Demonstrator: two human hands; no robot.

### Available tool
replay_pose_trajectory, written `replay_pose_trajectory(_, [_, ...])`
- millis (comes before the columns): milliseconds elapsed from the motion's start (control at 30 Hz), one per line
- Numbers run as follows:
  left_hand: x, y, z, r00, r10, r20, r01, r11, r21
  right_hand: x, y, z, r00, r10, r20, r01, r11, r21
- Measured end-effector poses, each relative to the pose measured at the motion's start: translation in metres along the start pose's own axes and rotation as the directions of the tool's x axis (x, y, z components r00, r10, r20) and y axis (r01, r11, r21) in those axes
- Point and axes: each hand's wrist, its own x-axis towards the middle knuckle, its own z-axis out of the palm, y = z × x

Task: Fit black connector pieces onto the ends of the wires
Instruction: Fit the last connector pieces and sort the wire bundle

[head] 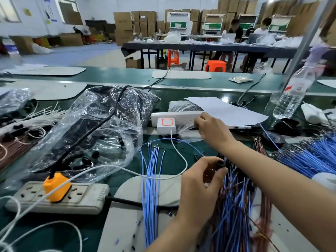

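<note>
Left hand [199, 182] pinching black connector [221, 163], right hand [211, 130] outstretched, grip unclear

- Bright, even, diffuse light fills the hall. The pale windows [11, 8] in the upper left of the frame are washed out.
- Shadows on the green work surface [172, 160] are faint and soft-edged.
- White glare streaks cross the crumpled clear plastic bag [101, 124] at centre left.
- Mid-frame is sharpest: the small black connector piece [221, 163] pinched in the left hand [198, 180] reads crisply.
- Blur smears the blue and brown insulated wires [236, 206] at lower right and the clear plastic water bottle [292, 91] at the right edge.
- Wide-angle distortion tilts the grey metal post [309, 33] at upper right.
- The stacked brown cardboard boxes [145, 20] along the top look soft.
</note>
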Motion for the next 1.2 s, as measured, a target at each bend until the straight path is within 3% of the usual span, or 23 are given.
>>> replay_pose_trajectory(100, [-0.001,0.002,0.0,0.998,-0.048,0.047,0.052,0.994,-0.095,-0.025,-0.001,-0.016,0.977,0.129,-0.167,-0.059,0.927,0.37])
replay_pose_trajectory(200, [-0.005,0.009,0.003,0.99,-0.056,0.13,0.084,0.972,-0.218,-0.068,0.0,-0.032,0.947,0.297,-0.125,-0.142,0.733,0.665])
replay_pose_trajectory(333, [-0.008,0.012,0.007,0.992,0.03,0.121,-0.01,0.987,-0.16,-0.134,0.005,-0.045,0.907,0.421,0.01,-0.245,0.508,0.826])
replay_pose_trajectory(433, [-0.006,0.014,0.005,0.994,0.104,0.042,-0.101,0.992,-0.077,-0.167,0.003,-0.044,0.886,0.46,0.052,-0.26,0.403,0.878])
replay_pose_trajectory(600, [-0.004,0.014,0.0,0.944,0.318,-0.084,-0.308,0.945,0.108,-0.176,-0.002,-0.05,0.851,0.523,-0.038,-0.187,0.37,0.91])
replay_pose_trajectory(767, [-0.004,0.016,-0.003,0.899,0.438,-0.016,-0.433,0.893,0.125,-0.183,-0.021,-0.06,0.872,0.413,-0.263,-0.014,0.557,0.83])
replay_pose_trajectory(867, [-0.002,0.014,0.0,0.926,0.371,0.066,-0.377,0.902,0.213,-0.185,-0.025,-0.063,0.859,0.433,-0.272,0.015,0.512,0.859])
replay_pose_trajectory(1033, [0.002,0.01,-0.001,0.968,0.249,0.04,-0.248,0.913,0.322,-0.185,-0.028,-0.068,0.824,0.534,-0.189,0.027,0.297,0.954])
replay_pose_trajectory(1200, [-0.002,0.012,0.001,0.982,0.161,0.101,-0.182,0.953,0.242,-0.184,-0.026,-0.073,0.869,0.443,-0.22,0.065,0.337,0.939])
